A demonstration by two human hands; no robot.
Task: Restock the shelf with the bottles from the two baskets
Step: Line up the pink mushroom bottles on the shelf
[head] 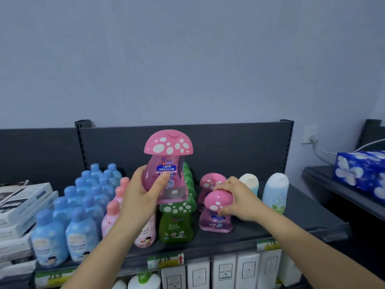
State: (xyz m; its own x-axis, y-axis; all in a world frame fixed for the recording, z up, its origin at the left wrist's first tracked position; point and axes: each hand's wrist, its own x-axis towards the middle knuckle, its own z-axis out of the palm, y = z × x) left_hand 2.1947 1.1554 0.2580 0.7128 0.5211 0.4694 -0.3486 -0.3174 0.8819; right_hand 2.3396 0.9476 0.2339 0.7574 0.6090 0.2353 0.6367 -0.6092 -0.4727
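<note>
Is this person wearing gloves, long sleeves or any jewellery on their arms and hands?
No gloves: the left hand and the right hand are both bare. The left forearm and the right forearm are uncovered down to the picture's lower edge, so no sleeve shows. No watch, bracelet, ring, strap or marking is visible on either.
</note>
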